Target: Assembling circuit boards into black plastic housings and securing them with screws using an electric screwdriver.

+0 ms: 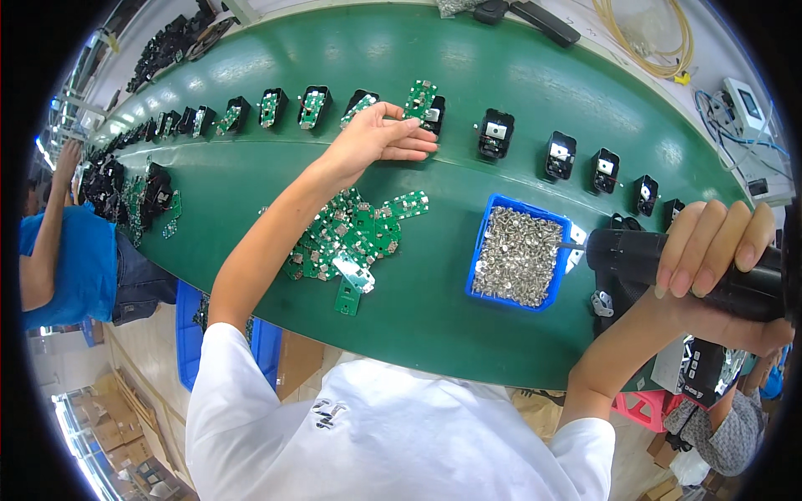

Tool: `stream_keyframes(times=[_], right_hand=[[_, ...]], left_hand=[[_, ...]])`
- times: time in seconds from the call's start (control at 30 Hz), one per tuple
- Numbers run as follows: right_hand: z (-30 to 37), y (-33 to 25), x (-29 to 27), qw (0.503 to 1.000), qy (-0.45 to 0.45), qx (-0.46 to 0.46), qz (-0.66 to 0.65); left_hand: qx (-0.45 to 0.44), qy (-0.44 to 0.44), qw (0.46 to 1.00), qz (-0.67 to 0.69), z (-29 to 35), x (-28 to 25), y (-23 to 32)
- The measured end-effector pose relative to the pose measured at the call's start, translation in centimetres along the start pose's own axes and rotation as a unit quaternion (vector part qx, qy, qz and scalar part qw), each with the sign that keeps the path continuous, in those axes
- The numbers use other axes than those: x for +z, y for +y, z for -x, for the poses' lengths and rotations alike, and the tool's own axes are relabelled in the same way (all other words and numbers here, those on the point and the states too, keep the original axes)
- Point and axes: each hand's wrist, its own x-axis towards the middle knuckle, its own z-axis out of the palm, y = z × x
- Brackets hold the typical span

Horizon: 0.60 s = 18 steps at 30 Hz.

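The left hand (380, 138) pinches a green circuit board (420, 98) near its lower end, above a black plastic housing (436, 117) in the row. The right hand (717, 259) grips a black electric screwdriver (622, 253), its bit pointing toward the blue tray (471, 288) of silvery screws (520, 255).

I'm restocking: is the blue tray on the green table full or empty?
Well filled: small silvery metal parts cover the blue tray from wall to wall, hiding its floor.
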Motion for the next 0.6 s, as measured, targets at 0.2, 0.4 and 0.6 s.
stream_keyframes(times=[0.2,0.4,0.6], right_hand=[[0.0,0.0,0.0,1.0,-0.008,0.003,0.016],[-0.2,-1.3,-1.1,0.994,-0.059,0.08,0.034],[-0.3,-1.5,-2.2,0.984,-0.115,0.133,-0.001]], left_hand=[[-0.037,0.001,0.999,0.037,0.4,0.3,0.0],[-0.105,0.033,0.994,0.006,2.3,0.2,0.7],[0.072,0.075,0.977,-0.184,7.2,4.9,0.5]])
